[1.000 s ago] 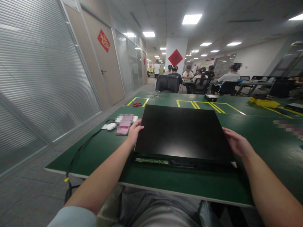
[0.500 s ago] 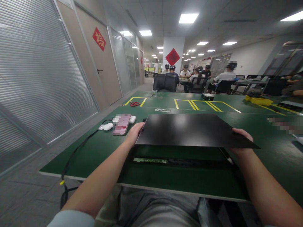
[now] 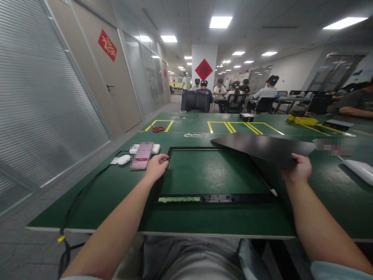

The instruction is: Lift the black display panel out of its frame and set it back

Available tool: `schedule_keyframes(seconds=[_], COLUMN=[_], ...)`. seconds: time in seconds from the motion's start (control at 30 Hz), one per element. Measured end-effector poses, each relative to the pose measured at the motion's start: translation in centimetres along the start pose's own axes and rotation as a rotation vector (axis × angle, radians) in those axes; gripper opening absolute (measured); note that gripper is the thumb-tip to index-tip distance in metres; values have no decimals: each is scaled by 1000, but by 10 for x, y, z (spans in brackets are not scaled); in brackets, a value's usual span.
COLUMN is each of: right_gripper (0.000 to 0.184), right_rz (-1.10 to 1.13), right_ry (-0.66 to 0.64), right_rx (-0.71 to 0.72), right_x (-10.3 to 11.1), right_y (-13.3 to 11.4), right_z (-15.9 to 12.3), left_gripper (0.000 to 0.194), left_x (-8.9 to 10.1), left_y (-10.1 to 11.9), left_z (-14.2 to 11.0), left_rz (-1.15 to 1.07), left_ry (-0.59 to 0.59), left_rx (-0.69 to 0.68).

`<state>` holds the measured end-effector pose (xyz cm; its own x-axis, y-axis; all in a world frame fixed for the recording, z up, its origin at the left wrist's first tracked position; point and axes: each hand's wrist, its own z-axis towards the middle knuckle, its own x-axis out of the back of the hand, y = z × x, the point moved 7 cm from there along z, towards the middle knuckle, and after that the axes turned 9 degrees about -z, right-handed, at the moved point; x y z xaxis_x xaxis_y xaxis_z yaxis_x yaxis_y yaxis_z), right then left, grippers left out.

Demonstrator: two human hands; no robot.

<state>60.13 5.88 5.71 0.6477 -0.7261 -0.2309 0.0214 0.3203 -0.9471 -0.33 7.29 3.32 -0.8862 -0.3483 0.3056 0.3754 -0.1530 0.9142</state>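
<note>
My right hand (image 3: 298, 169) grips the near right edge of a thin black flat panel (image 3: 262, 147), thumb on top. The panel is tilted above the table, its left corner over the far side of a black rectangular frame (image 3: 241, 198). That frame lies flat on the green table, its inside showing bare tabletop. A green circuit strip (image 3: 179, 199) sits along the frame's near side. My left hand (image 3: 156, 168) is at the frame's upper left side, fingers curled together against its edge.
Left of the frame lie a phone (image 3: 142, 155), a white rounded piece (image 3: 124, 160) and a black cable (image 3: 90, 182). Red scissors (image 3: 158, 129), a clear cup (image 3: 182, 114) and a yellow tray (image 3: 303, 119) stand farther off. A white device (image 3: 359, 171) is at right. People sit beyond.
The panel has lifted off the frame and swung right in my right hand, uncovering the frame. My left hand has let go of the panel and is now at the frame's left side.
</note>
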Motion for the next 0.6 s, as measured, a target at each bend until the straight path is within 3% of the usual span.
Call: schedule_keyframes(seconds=[0.07,0.13,0.3,0.6], right_gripper=[41,48,56,55], right_rz=[114,209,311,132], right_ry=[170,249,281,356], right_rx=[1,-37,-89,-335], right_x=[11,16,21,25], right_y=[-1,1,2,26], right_z=[-1,-3,-10,-11], left_gripper=[21,24,29,29], left_x=[2,3,0,-9], left_y=[-4,-6,-7,-3], left_z=[2,3,3,0], left_rz=[57,113,219,320], left_ry=[1,-10,-62,-140], left_rx=[17,27,27,-31])
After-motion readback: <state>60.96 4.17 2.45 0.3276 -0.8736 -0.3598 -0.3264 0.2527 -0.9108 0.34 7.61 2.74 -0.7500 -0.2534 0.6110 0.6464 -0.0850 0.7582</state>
